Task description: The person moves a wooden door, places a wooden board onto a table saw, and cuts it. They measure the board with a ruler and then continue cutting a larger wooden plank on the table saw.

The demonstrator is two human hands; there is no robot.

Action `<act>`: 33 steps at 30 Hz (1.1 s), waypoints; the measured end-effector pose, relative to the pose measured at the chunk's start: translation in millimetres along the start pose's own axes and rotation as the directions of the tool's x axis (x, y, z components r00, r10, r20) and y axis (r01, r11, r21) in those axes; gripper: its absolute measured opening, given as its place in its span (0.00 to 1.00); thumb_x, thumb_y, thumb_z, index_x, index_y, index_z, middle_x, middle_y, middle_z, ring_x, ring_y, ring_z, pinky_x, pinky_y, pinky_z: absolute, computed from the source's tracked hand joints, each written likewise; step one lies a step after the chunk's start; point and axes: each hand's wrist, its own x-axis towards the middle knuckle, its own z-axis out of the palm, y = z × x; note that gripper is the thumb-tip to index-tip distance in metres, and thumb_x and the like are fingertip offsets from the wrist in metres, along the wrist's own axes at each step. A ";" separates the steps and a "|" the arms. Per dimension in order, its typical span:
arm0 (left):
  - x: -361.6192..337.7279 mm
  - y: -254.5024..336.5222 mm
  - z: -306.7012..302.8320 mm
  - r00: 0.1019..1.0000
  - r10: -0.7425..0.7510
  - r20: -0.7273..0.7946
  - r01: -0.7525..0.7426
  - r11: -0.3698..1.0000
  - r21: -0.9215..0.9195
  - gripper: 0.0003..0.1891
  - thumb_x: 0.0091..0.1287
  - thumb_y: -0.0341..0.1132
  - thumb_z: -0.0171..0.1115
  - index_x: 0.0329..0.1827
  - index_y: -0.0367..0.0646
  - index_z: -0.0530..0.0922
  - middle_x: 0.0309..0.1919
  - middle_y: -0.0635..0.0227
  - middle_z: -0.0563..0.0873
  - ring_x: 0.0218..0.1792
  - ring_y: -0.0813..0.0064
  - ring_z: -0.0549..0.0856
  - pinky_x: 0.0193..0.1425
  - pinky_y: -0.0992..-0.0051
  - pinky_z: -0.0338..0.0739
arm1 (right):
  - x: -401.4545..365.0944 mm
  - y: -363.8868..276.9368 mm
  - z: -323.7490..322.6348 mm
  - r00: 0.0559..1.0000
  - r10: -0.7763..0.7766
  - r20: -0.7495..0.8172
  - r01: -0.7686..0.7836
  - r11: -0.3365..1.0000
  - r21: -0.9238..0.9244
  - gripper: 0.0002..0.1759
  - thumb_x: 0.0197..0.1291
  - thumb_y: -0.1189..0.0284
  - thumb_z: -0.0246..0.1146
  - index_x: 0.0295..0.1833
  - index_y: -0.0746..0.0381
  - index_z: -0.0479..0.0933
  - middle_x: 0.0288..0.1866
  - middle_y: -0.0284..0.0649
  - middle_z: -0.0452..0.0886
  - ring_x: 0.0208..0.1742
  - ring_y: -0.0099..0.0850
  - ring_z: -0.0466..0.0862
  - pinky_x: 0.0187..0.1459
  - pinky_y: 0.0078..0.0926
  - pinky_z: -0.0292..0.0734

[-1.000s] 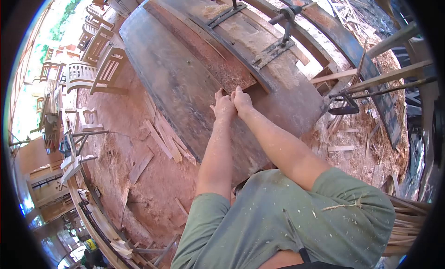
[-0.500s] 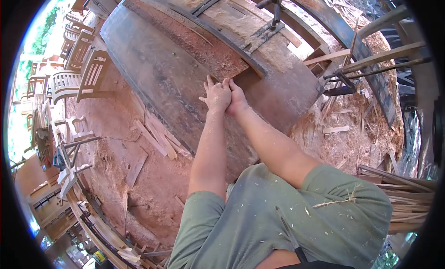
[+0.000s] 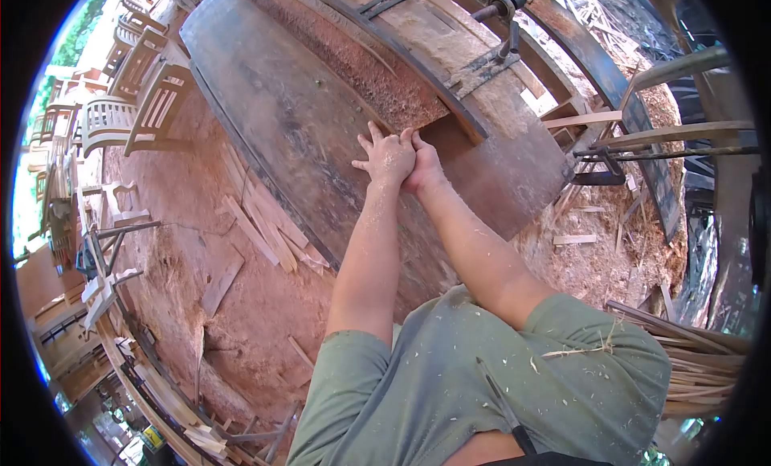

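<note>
My left hand (image 3: 389,158) is dusted with sawdust, and its fingers are spread over the dark tabletop (image 3: 273,104) of a workbench. Pressed against its side is my right hand (image 3: 426,167); its thumb shows, while its other fingers are hidden by the left hand. Both hands are beside the near end of a long channel of reddish sawdust (image 3: 361,64). A dark board edge (image 3: 442,92) borders the channel on the right. No object can be made out in either hand.
Slatted wooden chairs (image 3: 161,108) stand on the left. A clamp with a handle (image 3: 506,16) is at the far right of the bench. Wood strips (image 3: 257,233) lie on the sawdust-covered floor, and a stack of thin strips (image 3: 699,361) is at my right.
The view has shifted slightly, so the bench appears further right. My hands remain together in nearly the same place, with the left fingers a little more spread.
</note>
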 end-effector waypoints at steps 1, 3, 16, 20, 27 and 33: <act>1.7 0.1 -0.6 1.000 -0.005 0.004 0.005 1.000 -0.006 0.31 0.77 0.59 0.41 0.64 0.47 0.82 0.83 0.58 0.51 0.81 0.45 0.47 0.74 0.26 0.44 | 2.2 -0.2 -0.6 1.000 -0.004 0.004 0.004 1.000 0.002 0.28 0.75 0.43 0.44 0.58 0.51 0.79 0.69 0.48 0.75 0.68 0.52 0.73 0.71 0.58 0.63; 5.9 -0.7 -2.2 1.000 -0.010 0.012 0.010 1.000 0.004 0.31 0.77 0.59 0.40 0.64 0.47 0.81 0.83 0.59 0.50 0.82 0.45 0.46 0.74 0.26 0.44 | -3.9 2.9 13.2 0.998 -0.043 -0.047 0.042 0.999 -0.020 0.32 0.74 0.42 0.45 0.60 0.57 0.78 0.66 0.48 0.79 0.67 0.49 0.75 0.70 0.53 0.65; 25.2 -1.4 -13.6 0.999 -0.043 0.018 0.042 0.999 0.025 0.31 0.77 0.60 0.39 0.65 0.49 0.80 0.83 0.64 0.49 0.82 0.46 0.46 0.73 0.25 0.46 | 48.8 -12.3 -19.7 0.996 -0.010 0.093 0.012 1.000 -0.016 0.26 0.75 0.44 0.45 0.50 0.50 0.82 0.64 0.45 0.80 0.64 0.48 0.77 0.69 0.53 0.67; 30.9 -2.5 -19.5 0.999 -0.036 0.021 0.036 0.999 0.017 0.31 0.77 0.60 0.39 0.64 0.49 0.81 0.83 0.64 0.49 0.82 0.46 0.46 0.73 0.24 0.46 | 47.9 -9.0 -7.0 0.994 0.004 0.113 -0.006 1.000 0.023 0.26 0.75 0.44 0.45 0.49 0.49 0.82 0.64 0.46 0.80 0.65 0.50 0.76 0.69 0.56 0.66; 40.0 -2.9 -29.5 0.999 -0.036 0.030 0.036 0.999 -0.006 0.31 0.77 0.59 0.40 0.64 0.49 0.82 0.83 0.62 0.49 0.81 0.45 0.47 0.72 0.23 0.47 | 59.0 -6.7 9.1 1.000 -0.003 0.027 0.004 1.000 -0.011 0.26 0.75 0.43 0.45 0.46 0.47 0.83 0.66 0.46 0.79 0.66 0.52 0.75 0.69 0.60 0.64; 50.6 -6.5 -31.5 0.999 -0.040 0.027 0.040 0.999 -0.005 0.31 0.77 0.61 0.40 0.64 0.50 0.82 0.83 0.64 0.49 0.81 0.44 0.47 0.71 0.23 0.46 | 54.4 0.6 35.0 1.000 -0.010 -0.018 0.010 1.000 0.027 0.27 0.74 0.42 0.44 0.48 0.47 0.83 0.66 0.46 0.79 0.65 0.52 0.75 0.69 0.61 0.63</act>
